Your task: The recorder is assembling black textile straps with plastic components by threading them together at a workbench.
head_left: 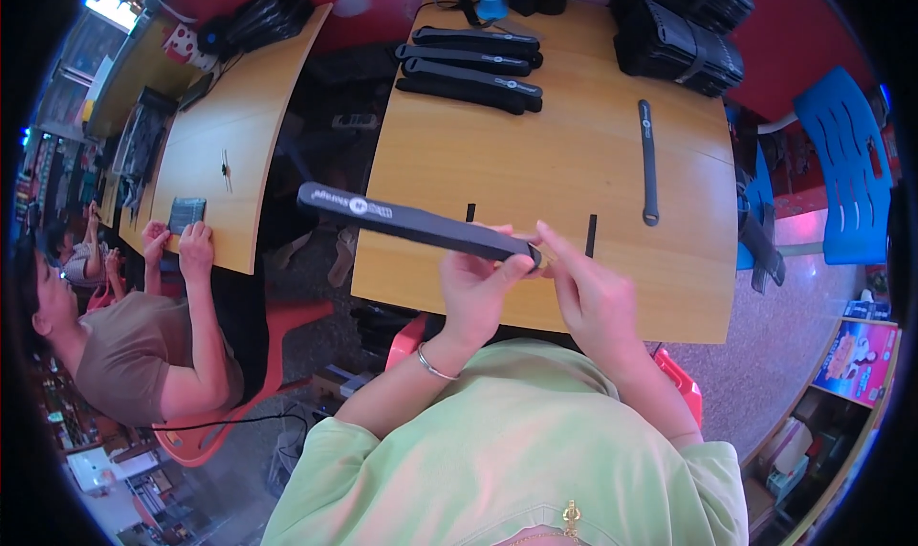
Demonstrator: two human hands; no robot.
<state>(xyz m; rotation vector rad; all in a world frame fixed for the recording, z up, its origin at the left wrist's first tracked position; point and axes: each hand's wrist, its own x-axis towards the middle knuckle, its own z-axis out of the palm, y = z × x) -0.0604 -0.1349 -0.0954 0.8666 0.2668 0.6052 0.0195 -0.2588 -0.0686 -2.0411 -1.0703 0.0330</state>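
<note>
My left hand (470, 295) is closed around one end of a bundle of flat black straps (406, 223) with white print and rounded ends. The bundle sticks out to the left, slightly raised at its far end, above the near part of the table. At the gripped end, the fingers of my right hand (601, 305) come together beside the left fingertips. Something thin and tan shows between them, too small to make out. A single dark grey strap (649, 168) lies lengthwise on the right of the table.
Several strap bundles (473, 76) lie at the table's back left. Large black bundles (674, 49) are stacked at the back right. Two dark strips (591, 236) mark the wooden tabletop (535, 163). To the left, a co-worker (143, 355) sits at another table; a blue chair (841, 163) stands right.
</note>
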